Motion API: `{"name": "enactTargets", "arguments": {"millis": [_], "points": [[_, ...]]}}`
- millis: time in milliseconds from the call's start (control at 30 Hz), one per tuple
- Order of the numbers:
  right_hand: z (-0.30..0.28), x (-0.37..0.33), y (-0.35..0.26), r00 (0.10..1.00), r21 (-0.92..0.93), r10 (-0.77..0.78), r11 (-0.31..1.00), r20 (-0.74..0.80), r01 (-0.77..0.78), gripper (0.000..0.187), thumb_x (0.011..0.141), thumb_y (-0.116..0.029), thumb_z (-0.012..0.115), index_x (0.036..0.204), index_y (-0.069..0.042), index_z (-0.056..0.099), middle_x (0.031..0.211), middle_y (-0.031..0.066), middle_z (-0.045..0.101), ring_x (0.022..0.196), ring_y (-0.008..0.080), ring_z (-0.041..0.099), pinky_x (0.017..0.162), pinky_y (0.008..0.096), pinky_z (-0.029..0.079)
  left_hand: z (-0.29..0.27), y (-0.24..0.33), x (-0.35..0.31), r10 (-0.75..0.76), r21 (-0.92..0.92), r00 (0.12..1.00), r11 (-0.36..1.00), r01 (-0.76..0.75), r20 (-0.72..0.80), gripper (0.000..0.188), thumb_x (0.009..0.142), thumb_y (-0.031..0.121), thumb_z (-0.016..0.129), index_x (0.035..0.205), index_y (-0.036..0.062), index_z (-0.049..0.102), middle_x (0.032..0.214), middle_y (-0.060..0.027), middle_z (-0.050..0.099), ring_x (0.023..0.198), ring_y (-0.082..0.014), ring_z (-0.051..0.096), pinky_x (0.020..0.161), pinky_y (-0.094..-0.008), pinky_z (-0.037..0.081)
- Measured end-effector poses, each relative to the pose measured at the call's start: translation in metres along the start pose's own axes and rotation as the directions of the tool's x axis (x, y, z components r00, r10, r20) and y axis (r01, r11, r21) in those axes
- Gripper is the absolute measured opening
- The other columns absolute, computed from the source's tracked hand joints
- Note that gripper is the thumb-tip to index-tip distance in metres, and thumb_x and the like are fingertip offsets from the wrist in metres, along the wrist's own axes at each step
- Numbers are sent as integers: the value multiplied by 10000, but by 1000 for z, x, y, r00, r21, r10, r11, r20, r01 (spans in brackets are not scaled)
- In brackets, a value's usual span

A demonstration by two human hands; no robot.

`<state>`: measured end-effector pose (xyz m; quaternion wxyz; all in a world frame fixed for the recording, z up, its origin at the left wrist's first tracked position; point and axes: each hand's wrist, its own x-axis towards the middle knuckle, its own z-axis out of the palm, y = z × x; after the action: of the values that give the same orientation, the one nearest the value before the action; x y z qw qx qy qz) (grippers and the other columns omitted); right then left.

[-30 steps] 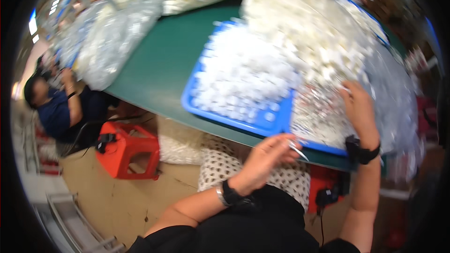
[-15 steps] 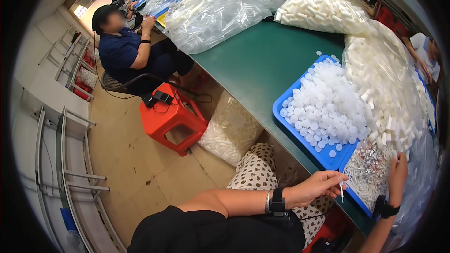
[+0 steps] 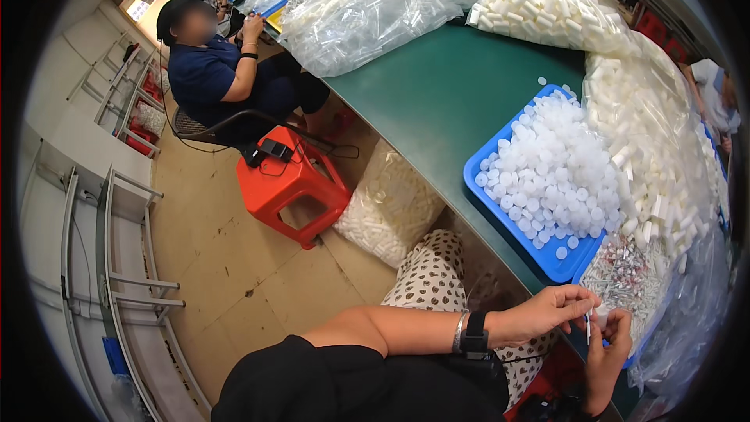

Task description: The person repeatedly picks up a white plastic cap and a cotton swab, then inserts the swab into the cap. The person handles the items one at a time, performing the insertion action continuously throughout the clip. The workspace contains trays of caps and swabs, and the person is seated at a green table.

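Observation:
My left hand [image 3: 547, 316] pinches a thin white stick-like part [image 3: 588, 330], which points downward from the fingertips. My right hand [image 3: 608, 355] has come up close beside it, its fingers closed around a small white plastic piece [image 3: 601, 316]. The fingertips of both hands nearly meet, so I cannot tell whether the two parts touch. Just beyond the hands lies a blue tray [image 3: 576, 275] filled with thin white parts [image 3: 625, 273], some with reddish and metallic bits. Another blue tray [image 3: 491, 202], heaped with translucent white discs [image 3: 547, 164], stands farther off.
Large clear bags of white cylinders [image 3: 648, 148] line the right side of the green table [image 3: 437, 86]. A bag of clear parts [image 3: 375, 23] lies at the far end. Left of the table are a red stool [image 3: 289, 187], a filled bag [image 3: 391, 203] and a seated person [image 3: 211, 70].
My right hand has left the tray of thin parts and moved toward me, bringing a small white piece up to the left hand. The left hand shifted slightly right, still pinching the stick.

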<state>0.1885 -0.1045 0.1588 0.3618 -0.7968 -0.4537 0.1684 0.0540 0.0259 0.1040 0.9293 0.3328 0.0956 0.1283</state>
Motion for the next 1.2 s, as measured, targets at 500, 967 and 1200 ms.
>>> {"name": "enactTargets", "arguments": {"millis": [500, 967, 1200], "points": [[13, -18, -18, 977, 542, 207, 816, 45, -198, 67, 922, -29, 559, 968, -15, 512, 885, 74, 589, 708, 112, 587, 655, 222, 493, -1, -8, -7, 341, 476, 940, 824, -308, 17, 232, 995, 156, 556, 1173, 23, 623, 1074, -39, 559, 951, -97, 557, 780, -238, 478], [-72, 12, 21, 988, -273, -9, 961, -153, -34, 123, 925, -139, 597, 972, -26, 603, 807, 194, 643, 758, 381, 637, 668, 395, 492, -2, 3, -11, -92, 87, 992, 991, 99, -83, 248, 982, 114, 558, 1206, 22, 503, 1087, -121, 639, 827, -112, 609, 731, -236, 506], [-133, 49, 134, 939, -723, 101, 612, -330, -320, 192, 873, -179, 625, 967, -12, 605, 888, 236, 651, 860, 446, 615, 712, 488, 485, -2, -5, -11, -202, -92, 979, 975, 201, 7, 107, 1025, 190, 466, 1089, 105, 477, 992, -148, 621, 710, -125, 570, 629, -248, 483]]}}
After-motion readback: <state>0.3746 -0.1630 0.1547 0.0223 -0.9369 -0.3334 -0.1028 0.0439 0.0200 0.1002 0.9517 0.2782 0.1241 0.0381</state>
